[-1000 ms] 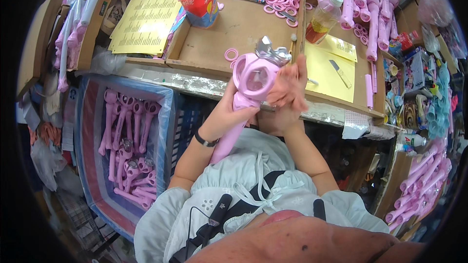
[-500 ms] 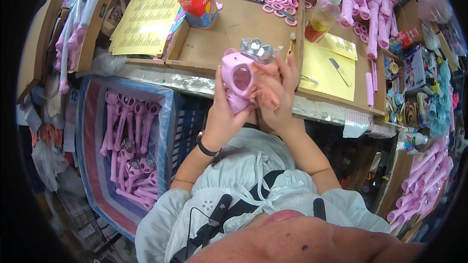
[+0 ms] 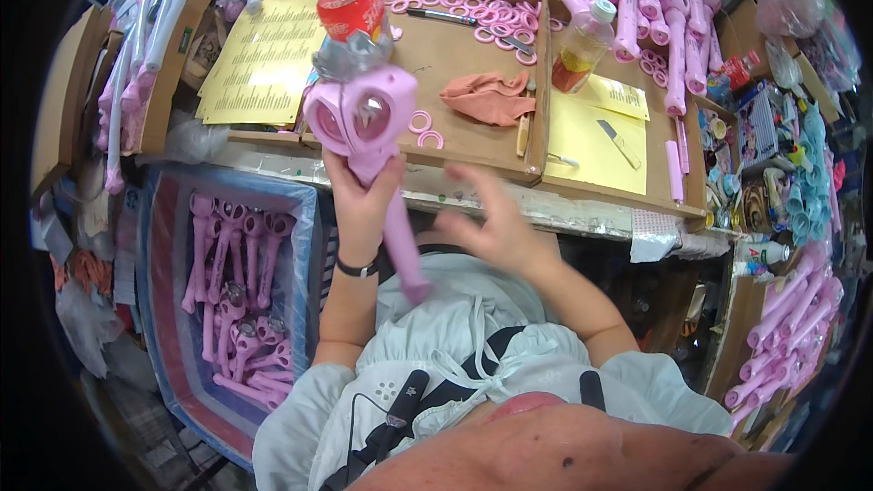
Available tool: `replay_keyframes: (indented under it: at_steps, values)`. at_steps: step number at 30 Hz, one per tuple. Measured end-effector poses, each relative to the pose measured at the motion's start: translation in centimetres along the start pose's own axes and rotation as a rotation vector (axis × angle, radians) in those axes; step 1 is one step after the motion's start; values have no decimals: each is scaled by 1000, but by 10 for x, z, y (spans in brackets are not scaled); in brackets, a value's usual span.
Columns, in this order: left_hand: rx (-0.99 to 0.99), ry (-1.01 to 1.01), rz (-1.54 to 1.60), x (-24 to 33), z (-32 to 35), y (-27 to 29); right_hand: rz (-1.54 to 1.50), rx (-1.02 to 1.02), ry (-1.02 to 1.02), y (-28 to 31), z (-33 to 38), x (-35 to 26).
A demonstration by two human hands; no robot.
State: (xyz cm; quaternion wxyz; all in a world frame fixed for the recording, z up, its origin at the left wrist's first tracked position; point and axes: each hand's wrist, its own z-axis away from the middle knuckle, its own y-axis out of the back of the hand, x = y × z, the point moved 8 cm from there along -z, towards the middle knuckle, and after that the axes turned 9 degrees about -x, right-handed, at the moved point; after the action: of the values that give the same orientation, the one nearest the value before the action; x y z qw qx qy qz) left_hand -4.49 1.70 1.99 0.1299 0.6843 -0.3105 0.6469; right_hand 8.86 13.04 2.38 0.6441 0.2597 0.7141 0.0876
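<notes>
My left hand [image 3: 362, 195] is wrapped round the neck of a pink toy wand [image 3: 406, 259]. The wand leans, its head up by the cardboard tray and its handle end down over my lap. Round clear windows pierce the head, and a silver faceted top crowns it, blurred. Empty and somewhat smeared by motion, my right hand [image 3: 491, 223] is held right of the wand, fingers apart, over the table's front edge. An orange cloth [image 3: 486, 98] lies crumpled in the tray [image 3: 473, 147]. Two pink rings [image 3: 430, 139] lie between the cloth and the wand head.
More pink rings [image 3: 496, 18], a pen [image 3: 440, 15] and a red-labelled bottle [image 3: 350, 5] are in the tray. To its right stand a drink bottle [image 3: 582, 50] and a knife [image 3: 618, 142] on yellow paper. A blue crate [image 3: 314, 245] of wands sits at left.
The orange cloth has left my right hand for the tray. My left hand has carried the wand leftward, and its handle now shows. Two rings now show near the tray's front.
</notes>
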Motion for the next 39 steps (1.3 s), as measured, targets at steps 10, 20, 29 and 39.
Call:
replay_keyframes:
  at_steps: [10,20,29,39]
  values:
    - [-315,-59,653,2,-21,-36,-347,-434,-68,-41,30,17]
    - [-305,-21,601,-1,-24,-34,722,-118,-400,121,15,88]
    - [-343,9,555,-2,-27,-38,471,118,148,82,-5,-38]
    - [-366,19,515,0,-22,-44,664,286,338,59,-24,-76]
